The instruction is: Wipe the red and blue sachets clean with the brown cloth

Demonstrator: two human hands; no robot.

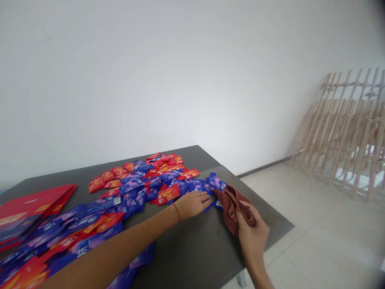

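Note:
My right hand (252, 228) grips a crumpled brown cloth (230, 206) at the right side of the dark table. The cloth's far edge meets a few blue packets (215, 182). Just left of it, my left hand (192, 205) lies palm down with its fingers stretched out, touching the near edge of the packet pile. A thin band circles that wrist. Red packets (167, 194) and blue ones lie mixed across the middle. What sits beneath my left palm is hidden.
More packets (87, 228) spread over the near left of the table (192, 257). Large red bags (27, 208) lie at the far left. A white wall (180, 80) stands behind. Wooden slatted frames (343, 128) lean at the right, beyond the tiled floor (325, 233).

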